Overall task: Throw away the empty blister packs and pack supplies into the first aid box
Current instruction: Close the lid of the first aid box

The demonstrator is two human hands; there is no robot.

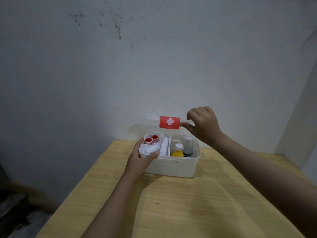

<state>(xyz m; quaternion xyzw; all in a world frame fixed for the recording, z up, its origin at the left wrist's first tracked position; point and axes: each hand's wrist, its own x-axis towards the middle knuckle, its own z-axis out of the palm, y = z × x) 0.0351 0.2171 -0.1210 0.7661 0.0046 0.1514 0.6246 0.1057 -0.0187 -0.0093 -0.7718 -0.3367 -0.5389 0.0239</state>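
A white first aid box stands open on the wooden table. Its clear lid, with a red label bearing a white cross, is raised behind it. My right hand pinches the lid's right edge. My left hand grips the box's front left corner at the inner tray. In the tray lie two red-capped tape rolls and white bandage rolls. The right compartment holds a yellow bottle and a dark bottle.
The wooden table stands against a stained white wall. A wall corner rises at the right. Dark floor shows beyond the table's left edge.
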